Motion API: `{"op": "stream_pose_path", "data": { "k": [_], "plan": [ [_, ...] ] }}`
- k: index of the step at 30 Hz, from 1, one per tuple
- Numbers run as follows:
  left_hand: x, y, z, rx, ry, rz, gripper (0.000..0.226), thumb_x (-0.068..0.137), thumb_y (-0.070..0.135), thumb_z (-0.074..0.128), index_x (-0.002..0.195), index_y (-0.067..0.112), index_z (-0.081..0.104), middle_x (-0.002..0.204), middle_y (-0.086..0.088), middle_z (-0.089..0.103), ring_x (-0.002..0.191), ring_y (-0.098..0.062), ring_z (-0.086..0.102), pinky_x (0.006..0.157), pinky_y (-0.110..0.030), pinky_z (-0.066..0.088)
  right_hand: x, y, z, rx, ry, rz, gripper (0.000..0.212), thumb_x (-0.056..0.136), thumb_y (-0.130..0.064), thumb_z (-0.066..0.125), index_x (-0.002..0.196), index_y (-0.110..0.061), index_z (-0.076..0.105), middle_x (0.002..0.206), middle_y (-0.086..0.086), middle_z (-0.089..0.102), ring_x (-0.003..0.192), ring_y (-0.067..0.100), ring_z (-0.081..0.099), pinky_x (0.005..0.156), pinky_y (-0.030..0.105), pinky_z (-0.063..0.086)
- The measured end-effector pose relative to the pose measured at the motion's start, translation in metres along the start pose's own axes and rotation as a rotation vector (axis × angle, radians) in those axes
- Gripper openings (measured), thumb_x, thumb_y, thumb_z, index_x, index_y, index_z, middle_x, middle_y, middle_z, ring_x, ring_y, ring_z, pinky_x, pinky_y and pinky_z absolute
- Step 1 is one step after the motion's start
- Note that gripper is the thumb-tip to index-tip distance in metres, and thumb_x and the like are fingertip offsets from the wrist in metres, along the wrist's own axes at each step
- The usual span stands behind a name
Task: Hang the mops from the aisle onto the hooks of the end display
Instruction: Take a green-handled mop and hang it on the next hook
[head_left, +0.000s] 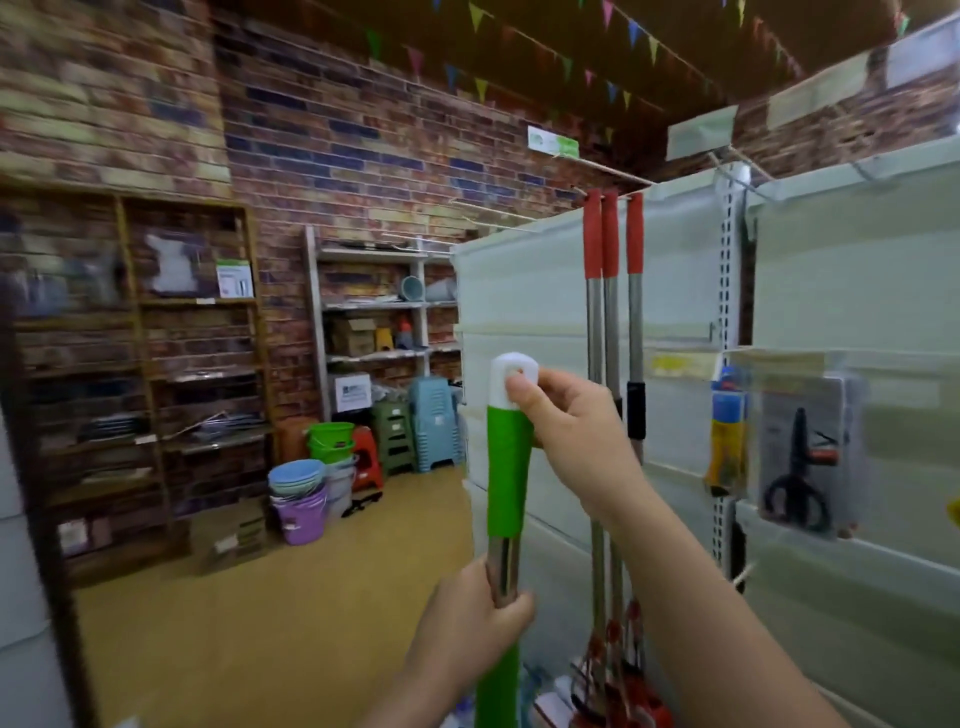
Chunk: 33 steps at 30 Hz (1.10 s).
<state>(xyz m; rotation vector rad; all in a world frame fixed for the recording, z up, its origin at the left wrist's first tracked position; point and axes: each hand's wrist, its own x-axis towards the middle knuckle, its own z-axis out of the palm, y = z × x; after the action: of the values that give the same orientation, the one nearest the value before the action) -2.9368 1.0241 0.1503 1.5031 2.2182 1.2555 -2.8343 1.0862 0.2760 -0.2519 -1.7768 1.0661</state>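
Observation:
I hold a mop upright in front of me: a green grip (508, 467) topped by a white cap with a hanging hole (514, 382), over a metal pole. My left hand (470, 629) grips the metal pole low down. My right hand (574, 436) pinches the white cap and upper green grip. Behind it, three red-handled mops (613, 239) hang side by side from a hook at the top of the pale end display panel (519, 291); their red heads show at the bottom.
Packaged scissors (797, 457) and a blue-yellow packet (727, 436) hang on the right shelf side. Stacked buckets (304, 493), stools (431, 421) and wooden shelves line the brick wall at left. Open tan floor lies to the left.

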Motion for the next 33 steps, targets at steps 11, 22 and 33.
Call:
{"op": "stream_pose_path", "data": {
  "k": [11, 22, 33],
  "plan": [
    [0.208, -0.06, -0.054, -0.009, 0.071, -0.028, 0.02, 0.07, 0.032, 0.058, 0.067, 0.02, 0.043, 0.067, -0.004, 0.052, 0.068, -0.028, 0.063, 0.061, -0.034, 0.047, 0.17, 0.133, 0.081, -0.003, -0.131, 0.053, 0.007, 0.087, -0.024, 0.062, 0.092, -0.027, 0.06, 0.088, -0.003, 0.069, 0.082, 0.014, 0.066, 0.066, 0.022, 0.056],
    [0.426, -0.083, -0.102, -0.142, 0.033, 0.172, 0.025, 0.083, 0.02, 0.059, 0.064, 0.018, 0.043, 0.056, 0.002, 0.055, 0.066, -0.023, 0.07, 0.061, -0.033, 0.052, 0.369, 0.194, 0.118, -0.173, 0.044, -0.02, 0.017, 0.087, -0.028, 0.063, 0.095, -0.013, 0.063, 0.092, 0.016, 0.068, 0.082, 0.025, 0.064, 0.08, 0.046, 0.056],
    [0.613, -0.075, -0.121, -0.174, -0.017, 0.238, 0.018, 0.085, 0.021, 0.056, 0.07, 0.014, 0.05, 0.057, -0.002, 0.065, 0.071, -0.023, 0.069, 0.071, -0.033, 0.054, 0.536, 0.247, 0.114, -0.262, 0.16, -0.089, 0.022, 0.086, -0.033, 0.063, 0.097, -0.014, 0.059, 0.086, 0.003, 0.062, 0.081, 0.019, 0.062, 0.074, 0.033, 0.055]
  ]
}}
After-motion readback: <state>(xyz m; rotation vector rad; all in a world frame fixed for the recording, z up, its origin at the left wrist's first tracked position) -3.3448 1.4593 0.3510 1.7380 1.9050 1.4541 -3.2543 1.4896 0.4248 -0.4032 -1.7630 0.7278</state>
